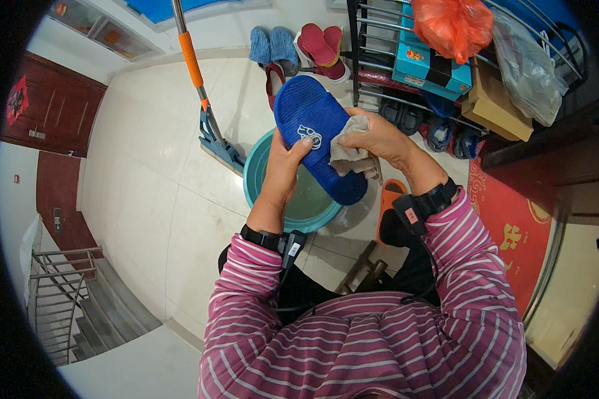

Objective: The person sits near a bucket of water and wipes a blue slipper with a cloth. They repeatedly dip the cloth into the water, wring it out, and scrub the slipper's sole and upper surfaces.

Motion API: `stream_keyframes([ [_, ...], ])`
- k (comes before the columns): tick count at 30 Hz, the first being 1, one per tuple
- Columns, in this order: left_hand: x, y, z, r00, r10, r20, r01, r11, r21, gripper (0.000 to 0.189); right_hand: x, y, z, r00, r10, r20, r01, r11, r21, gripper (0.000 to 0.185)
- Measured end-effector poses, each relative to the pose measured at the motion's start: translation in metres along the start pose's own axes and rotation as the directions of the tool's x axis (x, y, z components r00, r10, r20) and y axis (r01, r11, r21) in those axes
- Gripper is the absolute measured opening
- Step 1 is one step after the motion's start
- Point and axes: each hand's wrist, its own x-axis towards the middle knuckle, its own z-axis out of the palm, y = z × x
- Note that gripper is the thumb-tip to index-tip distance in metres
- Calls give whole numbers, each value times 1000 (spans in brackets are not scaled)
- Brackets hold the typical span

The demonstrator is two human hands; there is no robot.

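Observation:
A blue rubber slide slipper (299, 107) with a white printed figure on its strap is held up over a teal plastic basin (252, 184) of cloudy water. My left hand (287, 162) grips the slipper's left side, thumb on the strap beside the print. In my right hand (379, 137) is a crumpled greyish-beige cloth (352, 154), pressed against the slipper's right side near the strap. The slipper lies tilted between both hands, its lower end pointing towards my body. Fingers of both hands are partly hidden behind it.
A mop with an orange-sleeved pole (189, 60) stands left of the basin. Slippers (271, 45) line the far wall. A metal shoe rack (379, 22) holds boxes, bags and shoes at the right, near a red mat (511, 214). Stairs (107, 304) descend at lower left.

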Motion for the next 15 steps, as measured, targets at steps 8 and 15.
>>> stream_keyframes([
  [8,5,-4,2,992,-113,-64,111,993,-33,45,-3,6,0,979,-180,-94,106,849,-517,68],
  [15,8,-11,0,977,-174,-119,161,981,-110,29,-11,-18,-34,959,-254,-127,165,862,-479,56],
])
